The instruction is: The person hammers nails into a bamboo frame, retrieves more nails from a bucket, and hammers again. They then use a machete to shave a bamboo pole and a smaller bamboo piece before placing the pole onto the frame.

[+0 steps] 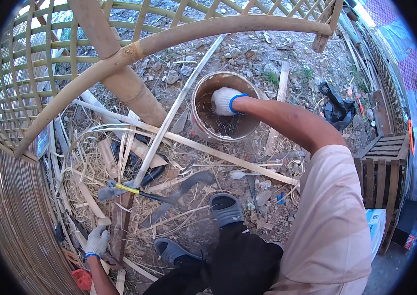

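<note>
My right hand (pixel 224 101), in a whitish knit glove with a blue cuff, reaches down inside a round, dirty bucket (pixel 199 125). Thin dark pieces that look like nails (pixel 228 127) lie at the bucket's bottom. The fingertips of that hand are hidden. At the lower left, my left hand (pixel 97 241), gloved the same way, is beside a wooden post (pixel 121 228) and at the end of a flat bamboo strip (pixel 90 202). Its fingers look stretched out, with no clear grip. A hammer (pixel 137 190) with a yellow-and-black handle lies near a wide dark blade (pixel 184 189).
A curved bamboo rail (pixel 179 34) with lattice (pixel 36 54) arches across the top. Long bamboo slats (pixel 218 155) cross the littered ground. Shavings lie around the post. A wooden crate (pixel 383 179) stands at right, near a black plastic bag (pixel 336 105). My sandalled feet (pixel 225 209) are below.
</note>
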Tool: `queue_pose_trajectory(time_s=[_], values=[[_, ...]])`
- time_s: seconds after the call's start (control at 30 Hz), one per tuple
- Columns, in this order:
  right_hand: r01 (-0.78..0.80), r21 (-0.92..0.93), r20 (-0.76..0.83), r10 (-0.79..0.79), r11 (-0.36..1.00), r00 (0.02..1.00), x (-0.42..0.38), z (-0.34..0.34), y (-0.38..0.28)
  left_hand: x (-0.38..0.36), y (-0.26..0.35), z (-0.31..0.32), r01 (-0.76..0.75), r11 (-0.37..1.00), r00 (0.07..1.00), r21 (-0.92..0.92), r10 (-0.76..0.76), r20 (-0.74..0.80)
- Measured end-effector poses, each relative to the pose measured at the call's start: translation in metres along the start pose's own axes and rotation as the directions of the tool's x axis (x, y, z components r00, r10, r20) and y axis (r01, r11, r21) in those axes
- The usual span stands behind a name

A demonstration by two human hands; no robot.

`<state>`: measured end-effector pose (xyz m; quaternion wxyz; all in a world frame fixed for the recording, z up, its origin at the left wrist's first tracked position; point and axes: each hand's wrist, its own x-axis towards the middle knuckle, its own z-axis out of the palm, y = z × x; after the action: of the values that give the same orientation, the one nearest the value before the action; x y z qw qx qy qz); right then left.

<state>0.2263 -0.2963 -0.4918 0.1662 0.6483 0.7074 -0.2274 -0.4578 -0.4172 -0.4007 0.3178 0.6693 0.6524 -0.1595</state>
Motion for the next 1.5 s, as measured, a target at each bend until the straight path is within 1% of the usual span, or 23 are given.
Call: queue_pose_trajectory(time_s=[0.07, 0.17, 0.3, 0.43, 0.47, 0.57, 0.7, 0.73, 0.83, 0.87, 0.93, 0.97, 1.0, 1.03, 1.1, 1.13, 1.23, 1.27, 1.37, 1.4, 1.43, 1.5], values=[[-0.021, 0.035, 0.04, 0.019, 0.999, 0.999, -0.023, -0.015, -0.015, 0.002, 0.013, -0.003, -0.025, 1.0, 1.0, 0.006, 0.025, -0.015], [-0.11, 0.112, -0.024, 0.114, 0.988, 0.993, -0.033, -0.014, -0.03, 0.005, 0.027, -0.002, -0.068, 0.997, 0.997, 0.022, 0.068, -0.028], [-0.153, 0.132, -0.093, 0.166, 0.979, 0.982, -0.023, 0.0, -0.039, 0.008, 0.038, 0.003, -0.077, 0.997, 0.997, 0.025, 0.077, -0.007], [-0.093, 0.071, -0.145, 0.102, 0.993, 0.984, -0.025, 0.002, -0.049, 0.012, 0.035, 0.01, -0.097, 0.994, 0.995, 0.056, 0.096, 0.021], [-0.07, 0.054, -0.185, 0.079, 0.996, 0.98, -0.018, 0.011, -0.044, 0.015, 0.034, 0.011, -0.1, 0.993, 0.995, 0.063, 0.098, 0.036], [-0.026, 0.041, -0.158, 0.032, 0.999, 0.987, -0.03, 0.003, -0.044, 0.017, 0.035, 0.008, -0.106, 0.992, 0.993, 0.07, 0.103, 0.05], [-0.035, 0.051, -0.137, 0.042, 0.998, 0.99, -0.033, -0.001, -0.043, 0.013, 0.058, -0.002, -0.108, 0.993, 0.993, 0.056, 0.105, 0.048], [-0.049, 0.06, -0.147, 0.057, 0.997, 0.987, -0.036, -0.003, -0.042, 0.009, 0.062, -0.004, -0.108, 0.993, 0.993, 0.058, 0.104, 0.058], [-0.083, 0.099, -0.182, 0.1, 0.992, 0.978, -0.039, -0.015, -0.038, -0.002, 0.062, -0.004, -0.155, 0.987, 0.987, 0.029, 0.156, -0.034], [-0.065, 0.163, -0.222, 0.101, 0.984, 0.97, -0.039, -0.022, -0.033, -0.006, 0.062, -0.005, -0.183, 0.98, 0.982, 0.073, 0.186, -0.038], [-0.019, 0.29, -0.284, 0.105, 0.957, 0.953, -0.04, -0.036, -0.017, -0.019, 0.074, -0.012, -0.201, 0.979, 0.979, 0.044, 0.202, -0.018], [0.004, 0.489, -0.241, 0.131, 0.872, 0.962, -0.059, -0.054, -0.018, -0.025, 0.08, -0.015, -0.212, 0.977, 0.977, 0.024, 0.212, -0.011], [-0.024, 0.673, -0.144, 0.162, 0.739, 0.976, -0.072, -0.07, -0.018, -0.029, 0.084, -0.015, -0.205, 0.978, 0.979, 0.039, 0.205, -0.003], [-0.07, 0.819, -0.037, 0.173, 0.57, 0.984, -0.082, -0.079, -0.018, -0.033, 0.088, -0.014, -0.242, 0.969, 0.97, 0.045, 0.243, -0.009], [0.022, 0.919, -0.085, 0.143, 0.393, 0.986, -0.1, -0.083, -0.017, -0.036, 0.098, -0.014, -0.325, 0.944, 0.945, 0.06, 0.327, -0.025], [0.078, 0.955, -0.119, 0.126, 0.288, 0.985, -0.109, -0.084, -0.02, -0.034, 0.104, -0.016, -0.392, 0.918, 0.919, 0.057, 0.393, -0.005], [0.15, 0.988, -0.147, 0.066, -0.029, 0.987, -0.137, -0.097, -0.045, -0.036, 0.142, -0.022, -0.57, 0.819, 0.818, -0.062, 0.56, -0.132], [0.169, 0.985, -0.167, 0.042, -0.037, 0.985, -0.146, -0.105, -0.06, -0.039, 0.156, -0.026, -0.604, 0.794, 0.794, -0.076, 0.589, -0.15], [0.229, 0.973, -0.227, -0.089, 0.008, 0.97, -0.167, -0.12, -0.109, -0.044, 0.202, -0.039, -0.693, 0.707, 0.719, -0.144, 0.662, -0.213], [0.22, 0.974, -0.211, -0.155, 0.047, 0.965, -0.173, -0.125, -0.127, -0.046, 0.217, -0.04, -0.71, 0.671, 0.703, -0.214, 0.658, -0.271], [0.197, 0.968, -0.168, -0.179, 0.155, 0.969, -0.178, -0.127, -0.144, -0.048, 0.232, -0.042, -0.728, 0.625, 0.685, -0.281, 0.652, -0.325], [0.295, 0.936, -0.258, -0.199, 0.192, 0.946, -0.19, -0.129, -0.191, -0.047, 0.262, -0.043, -0.683, 0.555, 0.729, -0.476, 0.565, -0.388]])
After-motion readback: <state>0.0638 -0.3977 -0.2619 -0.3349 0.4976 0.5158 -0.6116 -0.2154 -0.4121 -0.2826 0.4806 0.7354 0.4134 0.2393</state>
